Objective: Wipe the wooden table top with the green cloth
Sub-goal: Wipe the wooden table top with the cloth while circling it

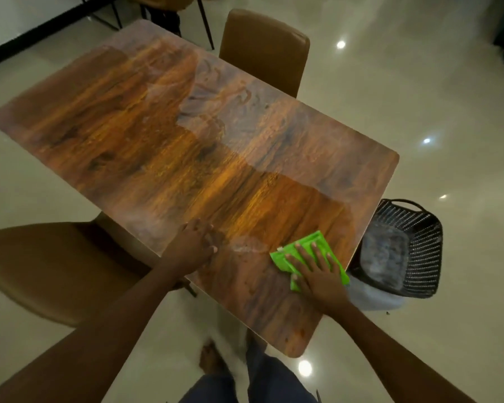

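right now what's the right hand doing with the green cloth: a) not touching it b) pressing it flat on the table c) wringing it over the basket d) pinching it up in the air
b: the right hand lies with straight, spread fingers on the green cloth, flat on the wooden table top.

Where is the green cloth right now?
In the head view, the folded green cloth lies on the wooden table top near its right edge, pressed under the right hand, near the black woven basket.

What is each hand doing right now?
Left hand: open, resting on the wooden table.
Right hand: open, flat, pressing the green cloth.
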